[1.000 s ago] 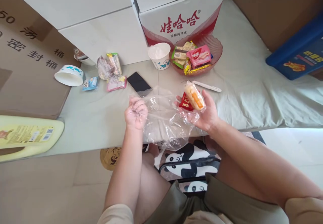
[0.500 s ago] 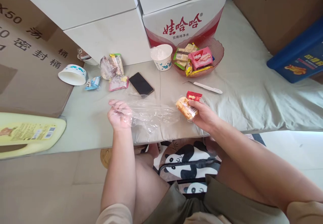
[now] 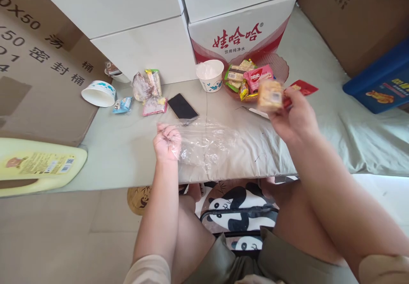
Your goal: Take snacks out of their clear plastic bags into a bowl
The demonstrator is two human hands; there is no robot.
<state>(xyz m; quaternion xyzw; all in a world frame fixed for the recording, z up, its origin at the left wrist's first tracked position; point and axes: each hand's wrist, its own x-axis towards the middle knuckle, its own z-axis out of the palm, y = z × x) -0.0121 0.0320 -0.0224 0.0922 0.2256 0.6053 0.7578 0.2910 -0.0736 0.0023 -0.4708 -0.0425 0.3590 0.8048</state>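
Observation:
My left hand (image 3: 168, 142) is closed on a clear plastic bag (image 3: 207, 145), which spreads to the right over the cloth. In my right hand (image 3: 295, 115) are a wrapped yellow snack (image 3: 270, 95), blurred by motion, and a red packet (image 3: 305, 88) behind the fingers. This hand is in front of the pink glass bowl (image 3: 281, 67), which is heaped with packaged snacks, among them a pink Nabati packet (image 3: 257, 78). A white-handled tool (image 3: 257, 112) lies on the cloth, partly hidden by the right hand.
A white paper cup (image 3: 210, 77) stands left of the bowl. Further left are a phone (image 3: 183, 106), several wrapped snacks (image 3: 155, 105) and a tipped paper bowl (image 3: 98, 94). White boxes (image 3: 140, 49) stand behind, cartons at both sides. A yellow jug (image 3: 41, 164) lies at left.
My right hand has moved right and up with the snack and the red packet, toward the bowl. My left hand has shifted slightly right with the bag. The view has turned a little.

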